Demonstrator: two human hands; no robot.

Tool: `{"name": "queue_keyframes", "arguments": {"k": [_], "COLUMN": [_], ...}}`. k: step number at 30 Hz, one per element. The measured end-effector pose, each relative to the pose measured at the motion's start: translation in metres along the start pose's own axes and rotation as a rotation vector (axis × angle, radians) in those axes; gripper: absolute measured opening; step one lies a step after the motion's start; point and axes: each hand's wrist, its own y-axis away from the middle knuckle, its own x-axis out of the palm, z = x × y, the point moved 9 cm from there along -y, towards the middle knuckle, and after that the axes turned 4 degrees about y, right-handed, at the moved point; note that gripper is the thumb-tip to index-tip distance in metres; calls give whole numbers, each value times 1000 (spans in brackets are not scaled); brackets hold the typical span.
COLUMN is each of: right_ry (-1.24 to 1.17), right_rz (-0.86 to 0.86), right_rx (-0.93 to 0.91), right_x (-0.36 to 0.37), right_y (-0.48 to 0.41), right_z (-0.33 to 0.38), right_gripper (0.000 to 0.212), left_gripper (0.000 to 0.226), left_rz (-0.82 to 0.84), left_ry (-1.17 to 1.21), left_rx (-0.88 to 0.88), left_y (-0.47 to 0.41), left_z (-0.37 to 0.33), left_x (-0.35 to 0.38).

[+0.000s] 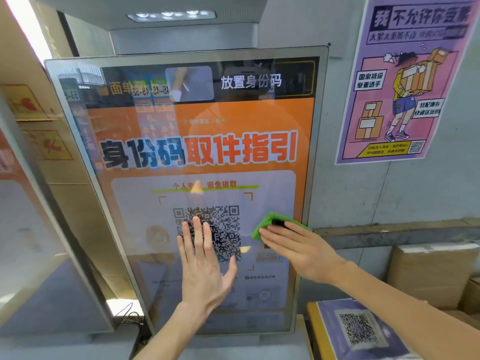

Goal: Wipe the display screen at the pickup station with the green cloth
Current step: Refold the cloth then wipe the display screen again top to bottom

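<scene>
A tall display screen (pixel 197 120) in a silver frame fills the middle of the view, showing an orange page with large characters and a QR code. My left hand (pixel 202 263) lies flat against the glass over the QR code, fingers straight and spread. My right hand (pixel 296 245) presses a folded green cloth (pixel 270 223) against the screen's lower right part, near the frame's right edge, with straight fingers on top of it. Most of the cloth shows above and left of the fingers.
A purple poster (pixel 405 81) hangs on the grey wall to the right. Cardboard boxes (pixel 431 274) stack at lower right, beside a purple QR-code sign (pixel 361 331). Brown cartons (pixel 52 152) stand to the left of the screen. A cable (pixel 127 314) runs at the screen's lower left.
</scene>
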Motion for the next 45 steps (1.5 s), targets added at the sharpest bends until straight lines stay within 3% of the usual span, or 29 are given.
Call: {"name": "queue_keyframes", "arguments": {"k": [2,7,11,14,17,19,23,26,32,35,40,42,45], "right_ry": [18,7,-22,-27,-11,-10,-46,-47,-19,-53,-78,-55,-57], "right_rz": [29,-140,-238,-164,33,111,33,-96,86,76,-119,-133,-6], "right_rx": [-42,189,281,207,-6,-115,-1,162,-146,-104,122,106,-82], "right_x": [-2,-46,-45,-9,35,48,28,11,49,36,11,19,47], "right_y": [10,-29,-32,-2,44,63,37,16,57,42,-24,-29,-6], "right_z": [-5,-57,-58,-23,29,48,24,4,50,42,30,43,81], "right_gripper": [84,61,51,58,77,78,78,58,75,79,53,55,64], "left_gripper": [103,99,98,99,103,106,109,109,105,101,86,80,77], "left_rz": [-5,-42,-77,-92,-98,-93,-88,-87,-72,-67,-88,-88,-77], "left_ry": [-1,21,40,34,-15,-31,-57,-74,-108,-139,-118,-80,-46], "left_rx": [-6,-22,-2,11,29,37,54,63,73,85,117,152,214], "left_y": [0,-1,0,-1,-1,1,2,2,3,5,5,6,8], "left_z": [0,0,2,2,2,4,5,5,5,8,15,18,24], "left_x": [1,4,4,5,7,8,9,9,6,4,-4,-8,-17]}}
